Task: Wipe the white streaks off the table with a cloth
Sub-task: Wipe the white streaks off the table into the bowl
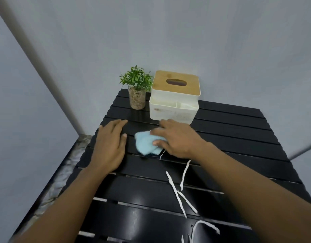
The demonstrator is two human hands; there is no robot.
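A crumpled light blue cloth (145,143) lies on the black slatted table (238,130), near its middle. My right hand (175,137) lies over the cloth's right side, thumb curled against its edge. My left hand (110,146) rests flat on the slats just left of the cloth, fingers straight. White streaks (179,192) run across the slats nearer to me, starting right below my right hand. More white streaks (203,227) curl at the table's near edge.
A white tissue box (174,100) with a wooden lid stands at the back of the table, just beyond my right hand. A small green plant (137,92) in a pebble-filled glass stands to its left. Grey walls enclose the back and left.
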